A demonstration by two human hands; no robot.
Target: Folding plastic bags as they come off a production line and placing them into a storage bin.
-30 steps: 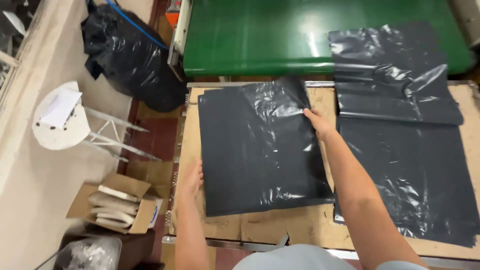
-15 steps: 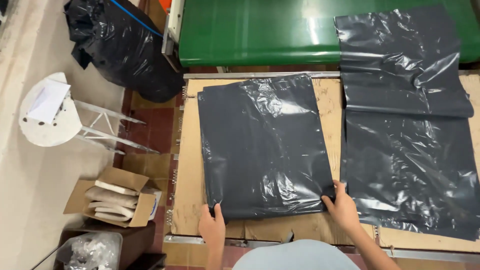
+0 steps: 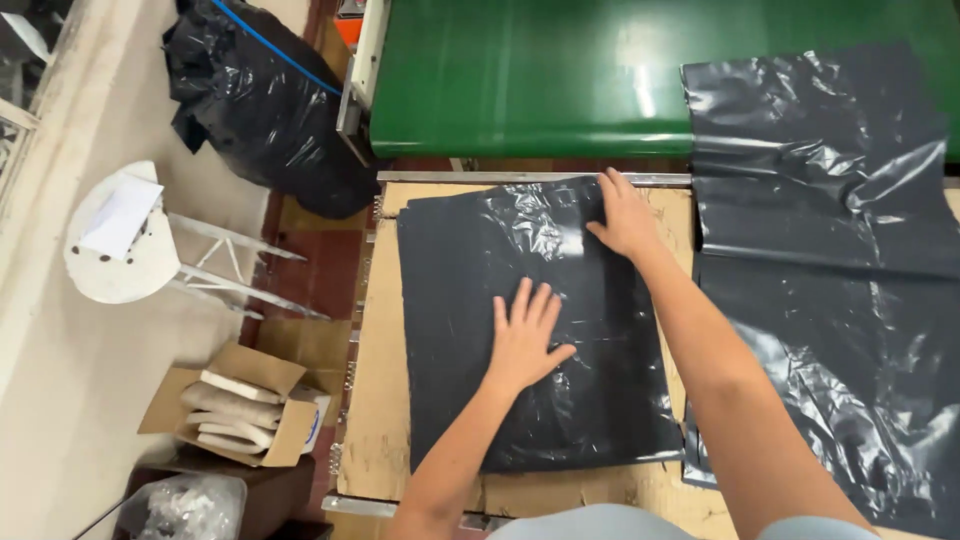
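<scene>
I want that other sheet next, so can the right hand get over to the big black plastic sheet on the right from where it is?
Probably yes: the right hand lies flat beside that sheet, nothing between them.

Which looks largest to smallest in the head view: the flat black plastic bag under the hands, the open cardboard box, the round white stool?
1. Flat black plastic bag.
2. Round white stool and open cardboard box look alike; unranked.

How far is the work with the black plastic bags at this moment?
Done: one black bag lies flat on the wooden table. In hand: the left hand presses its middle, the right hand its far edge. Left: the long black sheet at the right lies wrinkled, untouched.
</scene>
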